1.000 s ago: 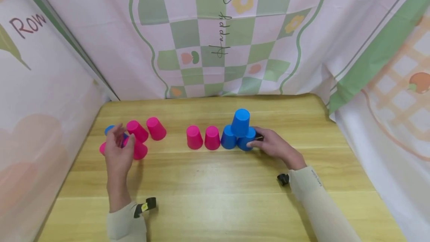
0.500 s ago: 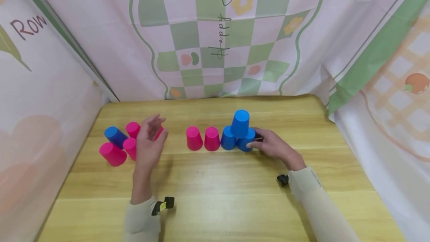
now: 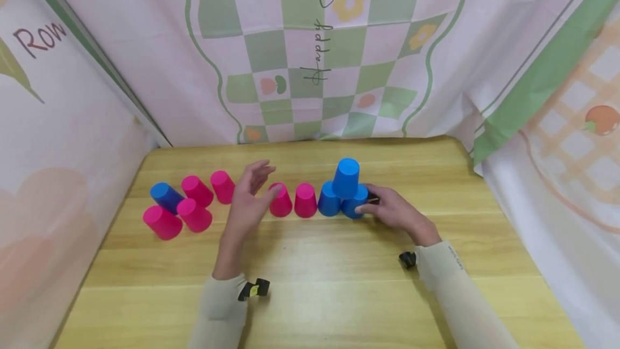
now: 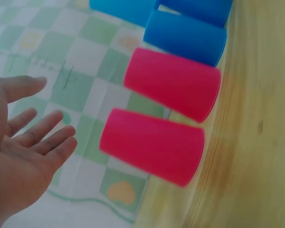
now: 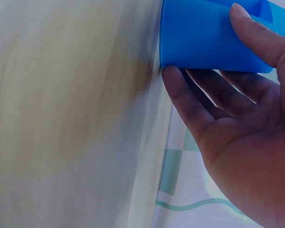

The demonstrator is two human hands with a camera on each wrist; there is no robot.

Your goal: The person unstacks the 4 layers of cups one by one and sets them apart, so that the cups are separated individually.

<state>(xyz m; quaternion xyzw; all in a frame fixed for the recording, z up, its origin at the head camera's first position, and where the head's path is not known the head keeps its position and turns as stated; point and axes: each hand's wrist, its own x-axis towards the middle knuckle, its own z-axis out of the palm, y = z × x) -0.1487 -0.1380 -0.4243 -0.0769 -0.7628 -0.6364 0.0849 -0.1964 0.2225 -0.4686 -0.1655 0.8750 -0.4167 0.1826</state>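
Observation:
My left hand (image 3: 251,201), fingers spread and holding nothing, hovers just left of a pink cup (image 3: 281,202). In the left wrist view that same pink cup (image 4: 152,146) stands apart from the fingertips. A second pink cup (image 3: 305,201) is beside it, followed by a blue cup (image 3: 329,199). My right hand (image 3: 394,208) holds the rightmost blue cup (image 3: 355,203) at its side, thumb on the near face. The right wrist view shows the fingers against this blue cup (image 5: 209,40). Another blue cup (image 3: 346,178) rests upside down across the two blue ones.
At the left of the wooden table (image 3: 310,273) stand a blue cup (image 3: 166,197) and several pink cups (image 3: 195,215), all upside down. A patterned curtain (image 3: 310,58) hangs behind the table's back edge, with more cloth at both sides.
My left hand has moved right, from over the left group of cups to beside the middle pink cup. My right hand stays at the blue cup; the cups have not moved.

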